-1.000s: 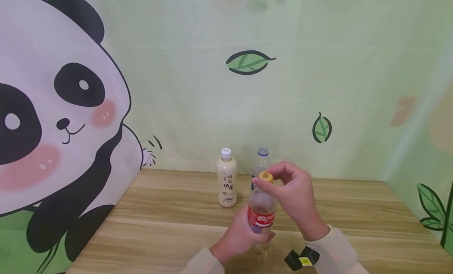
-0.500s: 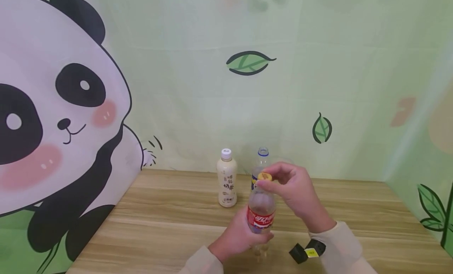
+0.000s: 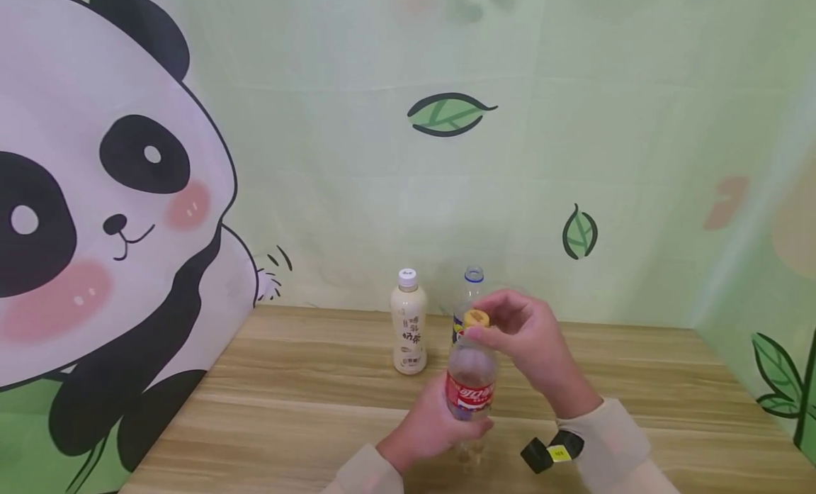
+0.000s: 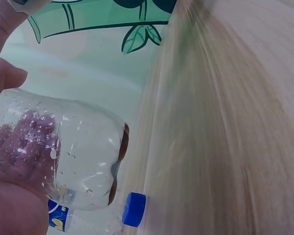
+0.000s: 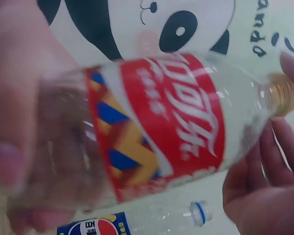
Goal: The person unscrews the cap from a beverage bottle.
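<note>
My left hand (image 3: 421,427) grips a clear cola bottle (image 3: 470,391) with a red label round its lower half, raised above the table and nearly upright. A little brown liquid shows at its base in the left wrist view. The thumb and fingers of my right hand (image 3: 532,352) pinch the yellow cap (image 3: 477,319) at the bottle's mouth. In the right wrist view the cap (image 5: 284,95) sits on the neck; whether it is tight I cannot tell. Behind stands a clear, capless bottle with a blue label (image 5: 103,226), partly hidden by the cola bottle and right hand.
A cream-coloured milk tea bottle (image 3: 409,331) with a white cap stands upright to the left of the capless one. A loose blue cap (image 4: 134,209) lies on the wooden table (image 3: 306,380). Behind the table hangs a green backdrop (image 3: 344,196) with a panda.
My right hand and wrist have shifted slightly to the right while pinching the yellow cap, and the cap's printed mark has turned a little. The left hand keeps the cola bottle in about the same place.
</note>
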### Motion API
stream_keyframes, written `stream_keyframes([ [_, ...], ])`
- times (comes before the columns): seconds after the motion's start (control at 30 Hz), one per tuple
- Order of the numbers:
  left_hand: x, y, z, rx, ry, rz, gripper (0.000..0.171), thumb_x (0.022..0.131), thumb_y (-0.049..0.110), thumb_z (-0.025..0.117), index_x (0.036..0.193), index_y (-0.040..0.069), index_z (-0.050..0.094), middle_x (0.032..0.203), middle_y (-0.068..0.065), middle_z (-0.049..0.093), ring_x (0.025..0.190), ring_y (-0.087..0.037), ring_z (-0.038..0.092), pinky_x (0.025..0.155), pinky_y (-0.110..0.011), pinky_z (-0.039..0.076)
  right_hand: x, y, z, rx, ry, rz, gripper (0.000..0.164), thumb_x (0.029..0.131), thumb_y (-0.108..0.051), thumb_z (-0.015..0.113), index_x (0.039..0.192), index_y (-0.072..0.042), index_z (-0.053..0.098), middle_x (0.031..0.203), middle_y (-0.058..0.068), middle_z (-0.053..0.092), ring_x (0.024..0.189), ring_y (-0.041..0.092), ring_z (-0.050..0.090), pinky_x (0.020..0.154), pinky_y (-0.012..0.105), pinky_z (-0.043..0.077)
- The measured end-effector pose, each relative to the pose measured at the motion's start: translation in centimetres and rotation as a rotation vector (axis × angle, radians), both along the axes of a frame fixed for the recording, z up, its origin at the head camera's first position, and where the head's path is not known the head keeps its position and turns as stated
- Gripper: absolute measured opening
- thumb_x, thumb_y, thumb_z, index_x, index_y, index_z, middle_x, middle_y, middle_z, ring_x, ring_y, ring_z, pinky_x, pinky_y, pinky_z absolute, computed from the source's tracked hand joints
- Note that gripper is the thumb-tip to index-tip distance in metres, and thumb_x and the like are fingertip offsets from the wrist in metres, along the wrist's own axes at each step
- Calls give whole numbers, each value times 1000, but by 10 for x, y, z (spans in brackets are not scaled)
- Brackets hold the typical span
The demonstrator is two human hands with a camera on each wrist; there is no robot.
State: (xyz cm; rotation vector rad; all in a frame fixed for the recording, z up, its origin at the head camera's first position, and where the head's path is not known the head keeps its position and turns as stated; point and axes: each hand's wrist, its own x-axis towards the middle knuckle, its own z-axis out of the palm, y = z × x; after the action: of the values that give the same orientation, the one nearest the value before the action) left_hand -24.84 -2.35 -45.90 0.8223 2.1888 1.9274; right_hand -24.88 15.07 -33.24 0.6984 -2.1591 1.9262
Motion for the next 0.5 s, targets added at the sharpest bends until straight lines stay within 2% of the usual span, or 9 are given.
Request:
stream_keyframes([
  [0.17,3,1,3,-1,-21,58,62,78,17,87,131,19,54,116,2,68,104,-11,66,97,-27,53,13,-12,4,-1,12,-180,32,81,-13,88,103,-3,67,97,1,72,89,20,68,82,27,58],
  [0.33,4,1,4,-13,-13,79,62,78,17,87,130,18,55,116,2,68,104,-10,66,97,-27,53,20,-22,8,44,32,-345,36,75,-24,93,96,-9,69,93,2,72,88,19,68,83,26,56],
  [0.5,5,1,4,-19,-1,89,61,77,17,88,129,17,55,115,2,68,103,-9,66,97,-27,53,22,-24,10,91,28,-418,35,72,-29,95,92,-10,73,90,1,73,89,16,68,84,25,54],
])
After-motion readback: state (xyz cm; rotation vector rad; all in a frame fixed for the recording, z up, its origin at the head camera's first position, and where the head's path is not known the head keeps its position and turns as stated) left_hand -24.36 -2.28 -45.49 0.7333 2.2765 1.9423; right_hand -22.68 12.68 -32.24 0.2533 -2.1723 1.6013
